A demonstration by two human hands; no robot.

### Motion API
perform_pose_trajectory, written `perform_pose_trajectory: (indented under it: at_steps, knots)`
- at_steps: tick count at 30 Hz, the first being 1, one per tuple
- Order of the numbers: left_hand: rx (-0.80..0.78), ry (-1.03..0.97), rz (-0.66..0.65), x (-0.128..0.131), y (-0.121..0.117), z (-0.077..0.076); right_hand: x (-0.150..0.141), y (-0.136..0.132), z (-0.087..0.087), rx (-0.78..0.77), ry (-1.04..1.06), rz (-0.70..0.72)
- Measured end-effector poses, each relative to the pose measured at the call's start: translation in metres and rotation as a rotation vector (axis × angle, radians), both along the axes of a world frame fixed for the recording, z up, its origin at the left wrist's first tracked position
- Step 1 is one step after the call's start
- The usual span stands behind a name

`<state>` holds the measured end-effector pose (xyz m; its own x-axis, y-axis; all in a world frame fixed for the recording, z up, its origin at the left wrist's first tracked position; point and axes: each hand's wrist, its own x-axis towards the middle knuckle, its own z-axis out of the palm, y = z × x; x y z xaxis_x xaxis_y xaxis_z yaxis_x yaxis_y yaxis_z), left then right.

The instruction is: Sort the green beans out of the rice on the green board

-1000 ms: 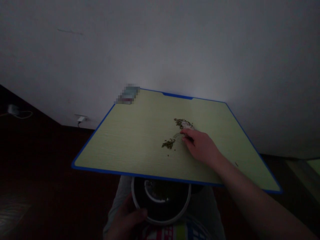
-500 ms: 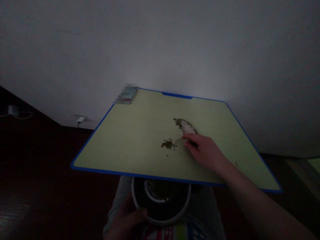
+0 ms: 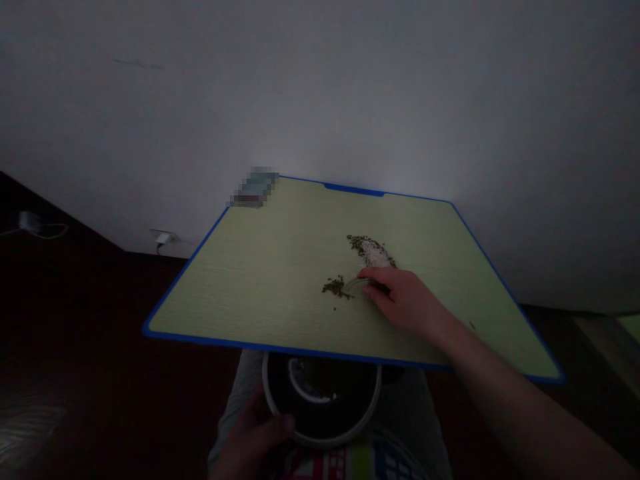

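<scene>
My right hand (image 3: 395,293) is over the tabletop, thumb and fingers pinching a small see-through curved piece (image 3: 356,285) with ridged lines; its exact kind is unclear. The tip of that piece reaches a small heap of green-brown beans (image 3: 334,287). Just beyond my fingers lies a larger patch of pale, rice-like grains (image 3: 374,253) with more dark beans around its edge. Down in my lap, my left hand (image 3: 260,427) grips the left rim of a round bowl (image 3: 327,443), dark inside with a pale rim. Dim contents, greenish, show in it, partly under the table's edge.
The light-topped table (image 3: 240,280) with blue edging stands against a pale wall (image 3: 320,87). A blurred-out flat object (image 3: 255,187) lies at its far left corner. A plug (image 3: 163,240) sits in the wall at left. A small dark sliver (image 3: 472,325) lies at right.
My right hand has slid slightly left with the see-through piece, which now meets the small bean heap. My left hand and the bowl look nearly still.
</scene>
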<state>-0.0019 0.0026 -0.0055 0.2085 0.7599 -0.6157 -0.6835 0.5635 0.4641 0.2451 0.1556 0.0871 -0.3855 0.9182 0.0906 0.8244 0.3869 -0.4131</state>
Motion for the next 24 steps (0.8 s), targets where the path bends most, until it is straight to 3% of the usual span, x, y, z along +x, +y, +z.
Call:
perform_pose_trajectory:
  at_steps: [11, 24]
  knots:
    - [0.015, 0.022, -0.02, -0.0022, -0.0017, -0.0063, -0.0051, -0.0042, -0.0005, -0.019, 0.019, -0.066]
    - [0.022, -0.008, -0.012, -0.0012, 0.0013, 0.0001, -0.0042, -0.0096, 0.0025, -0.055, 0.021, 0.021]
